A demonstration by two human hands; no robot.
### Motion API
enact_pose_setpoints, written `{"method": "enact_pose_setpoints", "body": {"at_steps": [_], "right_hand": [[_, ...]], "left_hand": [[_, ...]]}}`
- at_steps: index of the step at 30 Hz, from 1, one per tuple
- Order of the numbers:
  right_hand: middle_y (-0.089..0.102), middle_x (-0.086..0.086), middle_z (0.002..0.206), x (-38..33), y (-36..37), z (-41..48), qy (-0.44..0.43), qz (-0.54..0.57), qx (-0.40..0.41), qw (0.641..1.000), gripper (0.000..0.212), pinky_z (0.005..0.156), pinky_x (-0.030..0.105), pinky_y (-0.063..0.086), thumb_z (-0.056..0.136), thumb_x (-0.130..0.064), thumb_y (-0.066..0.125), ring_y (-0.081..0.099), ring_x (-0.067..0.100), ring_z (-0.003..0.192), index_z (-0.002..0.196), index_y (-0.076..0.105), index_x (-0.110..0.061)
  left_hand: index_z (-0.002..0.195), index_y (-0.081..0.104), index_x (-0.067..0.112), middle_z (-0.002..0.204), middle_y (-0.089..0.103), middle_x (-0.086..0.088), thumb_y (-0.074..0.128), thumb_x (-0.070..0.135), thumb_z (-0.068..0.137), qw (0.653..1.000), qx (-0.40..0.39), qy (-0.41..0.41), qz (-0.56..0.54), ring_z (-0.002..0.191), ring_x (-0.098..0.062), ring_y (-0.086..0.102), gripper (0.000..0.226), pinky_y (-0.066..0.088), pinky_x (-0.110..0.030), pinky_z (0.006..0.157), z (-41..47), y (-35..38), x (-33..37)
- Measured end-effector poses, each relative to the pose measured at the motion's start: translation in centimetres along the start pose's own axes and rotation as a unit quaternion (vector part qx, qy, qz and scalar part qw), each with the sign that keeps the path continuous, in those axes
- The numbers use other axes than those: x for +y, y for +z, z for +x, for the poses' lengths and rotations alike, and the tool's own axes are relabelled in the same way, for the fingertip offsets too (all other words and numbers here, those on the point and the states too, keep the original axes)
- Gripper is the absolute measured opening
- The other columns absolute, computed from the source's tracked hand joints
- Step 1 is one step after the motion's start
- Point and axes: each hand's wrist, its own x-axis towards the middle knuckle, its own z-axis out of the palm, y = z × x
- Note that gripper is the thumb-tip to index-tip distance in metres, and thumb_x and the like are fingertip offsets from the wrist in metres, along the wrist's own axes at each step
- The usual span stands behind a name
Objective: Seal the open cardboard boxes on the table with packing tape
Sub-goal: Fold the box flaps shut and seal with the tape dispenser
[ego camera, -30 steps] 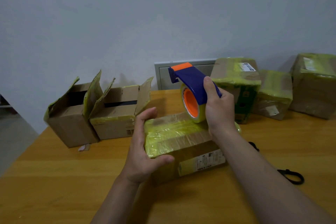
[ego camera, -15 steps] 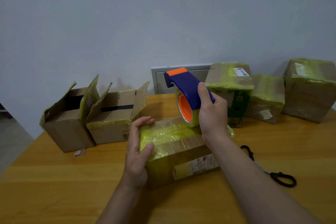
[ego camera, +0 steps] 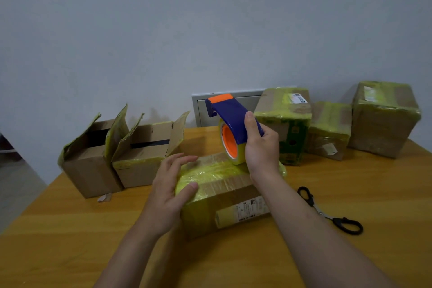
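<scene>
A yellow wood table (ego camera: 70,241) fills the near part. In the middle of it sits the box (ego camera: 233,189), brown, with its top shut. Wrinkly yellow-green tape covers the left part of the top and folds down over the left end. A white label (ego camera: 243,211) is stuck on the near side. The left hand (ego camera: 168,192) lies flat on the left end of the box, fingers straight and a bit spread, thumb on the near top edge; it holds nothing. Right of the box, black scissors (ego camera: 327,215) lie on the table, apart from it. The right hand (ego camera: 261,149) is wrapped round the tape gun (ego camera: 231,119) and holds it over the far side of the box. The gun is blue with an orange tip. Its roll (ego camera: 228,145) has an orange middle and rests on the box top. Farther off on the left stand the first open box (ego camera: 91,170) and, just beside it, the second open box (ego camera: 140,166), flaps up, yellow tape on their edges. A paper scrap (ego camera: 104,197) lies in front of them. Far on the right, in a row, are the green box (ego camera: 287,119), the small box (ego camera: 329,128) and the big box (ego camera: 383,119), all shut and wrapped in yellow tape. A grey panel (ego camera: 203,110) is on the wall (ego camera: 210,30) behind the gun.
</scene>
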Motion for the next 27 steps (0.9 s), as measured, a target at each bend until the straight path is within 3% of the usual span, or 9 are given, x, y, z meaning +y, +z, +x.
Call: {"method": "enact_pose_setpoints", "body": {"at_steps": [2, 6, 9, 11, 16, 19, 21, 25, 27], "right_hand": [[0.074, 0.0, 0.093, -0.1, -0.2, -0.1, 0.002, -0.002, -0.001, 1.0, 0.044, 0.056, 0.009, 0.047, 0.101, -0.049, 0.049, 0.067, -0.005, 0.075, 0.115, 0.069, -0.012], [0.073, -0.003, 0.093, -0.5, -0.6, -0.6, 0.002, -0.009, -0.006, 1.0, 0.044, 0.056, 0.009, 0.047, 0.1, -0.051, 0.048, 0.067, -0.006, 0.077, 0.115, 0.068, -0.015], [0.073, -0.003, 0.093, -0.7, -0.8, -0.8, -0.001, -0.016, -0.009, 1.0, 0.046, 0.057, 0.008, 0.047, 0.099, -0.053, 0.047, 0.067, -0.006, 0.077, 0.115, 0.068, -0.015], [0.073, -0.003, 0.091, -1.0, -0.9, -0.8, 0.001, -0.022, -0.017, 1.0, 0.046, 0.056, 0.008, 0.046, 0.1, -0.053, 0.046, 0.066, -0.006, 0.075, 0.113, 0.069, -0.015], [0.072, -0.004, 0.08, -2.1, -1.5, -0.7, 0.004, -0.046, -0.03, 0.999, 0.04, 0.055, 0.01, 0.046, 0.102, -0.049, 0.048, 0.064, -0.006, 0.067, 0.1, 0.072, -0.017], [0.072, 0.003, 0.079, -3.1, -2.4, -0.5, -0.019, -0.082, -0.034, 0.996, 0.043, 0.062, 0.022, 0.047, 0.102, -0.049, 0.051, 0.063, 0.004, 0.067, 0.092, 0.072, -0.013], [0.073, 0.006, 0.08, -3.6, -3.1, -0.5, -0.032, -0.089, -0.044, 0.995, 0.045, 0.062, 0.025, 0.046, 0.102, -0.048, 0.052, 0.062, 0.007, 0.066, 0.09, 0.073, -0.01], [0.075, 0.005, 0.08, -3.9, -4.7, -0.3, -0.022, -0.084, -0.029, 0.996, 0.044, 0.066, 0.03, 0.047, 0.102, -0.045, 0.054, 0.064, 0.011, 0.07, 0.086, 0.076, -0.01], [0.075, 0.004, 0.081, -3.8, -5.3, -0.5, -0.015, -0.082, -0.021, 0.996, 0.043, 0.067, 0.029, 0.048, 0.102, -0.046, 0.053, 0.066, 0.012, 0.073, 0.087, 0.076, -0.012]], "left_hand": [[0.124, 0.063, 0.055, 0.15, 0.038, 0.02, 0.054, 0.067, 0.086, 0.995, 0.033, 0.016, 0.091, 0.14, -0.012, 0.037, 0.041, 0.042, -0.057, 0.108, -0.3, -0.7, 1.0], [0.098, 0.076, 0.047, 0.127, 0.058, 0.025, 0.059, 0.063, 0.084, 0.969, 0.105, 0.098, 0.202, 0.118, -0.007, 0.05, 0.027, 0.045, -0.051, 0.095, -1.5, -0.4, 4.1], [0.126, 0.064, 0.054, 0.14, 0.05, 0.029, 0.048, 0.081, 0.081, 0.953, 0.016, 0.081, 0.292, 0.131, -0.006, 0.041, 0.055, 0.036, -0.044, 0.105, -2.2, 0.9, 5.6], [0.141, 0.05, 0.058, 0.148, 0.047, 0.024, 0.046, 0.077, 0.083, 0.936, -0.01, 0.091, 0.339, 0.137, -0.014, 0.039, 0.061, 0.034, -0.047, 0.11, -2.3, 1.9, 5.3], [0.139, 0.048, 0.063, 0.152, 0.042, 0.029, 0.066, 0.052, 0.09, 0.95, -0.041, 0.085, 0.297, 0.141, -0.009, 0.033, 0.054, 0.029, -0.046, 0.116, -1.4, 1.0, 4.8], [0.137, 0.049, 0.063, 0.155, 0.037, 0.032, 0.073, 0.038, 0.092, 0.955, -0.05, 0.095, 0.277, 0.149, -0.004, 0.025, 0.057, 0.017, -0.044, 0.124, -0.7, 0.6, 4.7], [0.136, 0.055, 0.057, 0.151, 0.045, 0.029, 0.077, 0.028, 0.089, 0.954, -0.04, 0.1, 0.279, 0.144, -0.008, 0.035, 0.059, 0.026, -0.046, 0.118, 0.0, 0.5, 4.7], [0.122, 0.072, 0.046, 0.122, 0.067, 0.017, 0.084, 0.015, 0.081, 0.947, 0.043, 0.104, 0.301, 0.105, -0.017, 0.054, 0.052, 0.044, -0.039, 0.079, 1.2, 1.1, 4.3], [0.125, 0.071, 0.044, 0.127, 0.063, 0.02, 0.08, 0.014, 0.086, 0.958, 0.058, 0.078, 0.269, 0.114, -0.013, 0.055, 0.05, 0.051, -0.039, 0.088, 1.7, 1.6, 4.8]]}}
